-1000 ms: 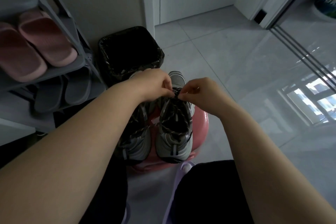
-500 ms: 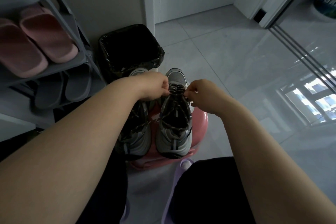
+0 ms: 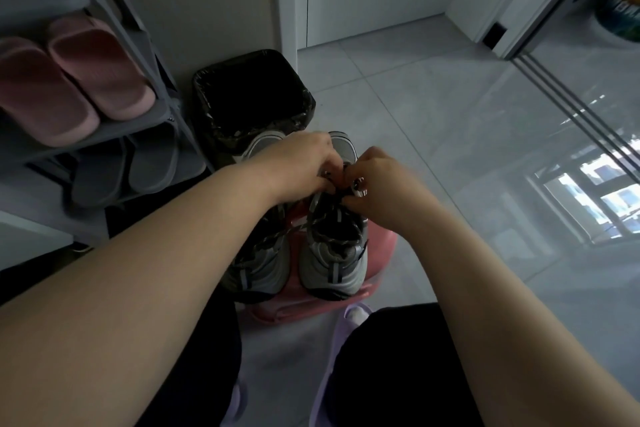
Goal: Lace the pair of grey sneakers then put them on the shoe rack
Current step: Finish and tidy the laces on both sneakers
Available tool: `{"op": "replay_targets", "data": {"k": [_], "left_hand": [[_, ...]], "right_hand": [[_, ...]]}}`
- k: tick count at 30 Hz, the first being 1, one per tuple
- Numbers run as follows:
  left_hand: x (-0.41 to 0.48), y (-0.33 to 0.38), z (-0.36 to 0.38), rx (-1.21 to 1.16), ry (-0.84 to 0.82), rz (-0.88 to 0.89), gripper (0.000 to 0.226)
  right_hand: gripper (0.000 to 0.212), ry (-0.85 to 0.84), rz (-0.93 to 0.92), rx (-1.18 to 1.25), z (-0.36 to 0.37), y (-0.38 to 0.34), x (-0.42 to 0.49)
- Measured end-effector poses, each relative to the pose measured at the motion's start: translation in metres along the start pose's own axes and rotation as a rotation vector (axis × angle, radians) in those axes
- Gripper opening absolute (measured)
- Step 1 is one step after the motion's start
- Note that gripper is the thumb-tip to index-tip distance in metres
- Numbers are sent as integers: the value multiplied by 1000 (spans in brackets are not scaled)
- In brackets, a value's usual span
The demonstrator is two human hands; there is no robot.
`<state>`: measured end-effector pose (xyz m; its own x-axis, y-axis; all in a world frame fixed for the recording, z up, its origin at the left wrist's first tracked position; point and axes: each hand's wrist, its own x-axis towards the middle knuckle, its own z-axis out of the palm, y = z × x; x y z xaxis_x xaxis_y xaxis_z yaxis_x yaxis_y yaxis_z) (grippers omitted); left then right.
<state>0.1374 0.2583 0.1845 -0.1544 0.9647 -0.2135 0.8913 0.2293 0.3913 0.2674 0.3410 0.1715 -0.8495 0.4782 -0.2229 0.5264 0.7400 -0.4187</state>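
My hands meet over the sneaker on my right. My left hand (image 3: 304, 163) has its fingers curled down onto the dark lace (image 3: 337, 184), pinching it near the front of the lacing. My right hand (image 3: 384, 191) is also curled, with thumb and fingertips nipping the same lace from the other side. The two hands almost touch, so I can't make out how the lace runs between them.

The right sneaker (image 3: 334, 253) and the left sneaker (image 3: 258, 267) stand side by side, heels towards me and toes pointing away, on a low pink stool (image 3: 381, 253). My left forearm covers part of the left sneaker. Neither shoe is on the shoe rack (image 3: 152, 114), which stands to my left with pink slippers (image 3: 69, 80) on one shelf and grey slippers (image 3: 121, 170) on the shelf below. A bin lined with a black bag (image 3: 252, 97) sits on the tiled floor (image 3: 450, 114) just beyond the sneakers' toes, beside the rack. Below the stool I see the toe of a lilac slipper (image 3: 349, 315) on my foot.
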Motion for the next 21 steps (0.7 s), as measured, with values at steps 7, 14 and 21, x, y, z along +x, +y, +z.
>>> {"op": "replay_targets", "data": {"k": [7, 14, 21], "left_hand": [[-6, 5, 13, 111, 40, -31, 13], [-14, 4, 27, -177, 72, -104, 8], [-18, 6, 27, -251, 107, -143, 6]], "right_hand": [[14, 9, 33, -33, 6, -2, -4], [9, -68, 21, 36, 4, 1, -8], [21, -1, 56, -40, 13, -2, -5]]}}
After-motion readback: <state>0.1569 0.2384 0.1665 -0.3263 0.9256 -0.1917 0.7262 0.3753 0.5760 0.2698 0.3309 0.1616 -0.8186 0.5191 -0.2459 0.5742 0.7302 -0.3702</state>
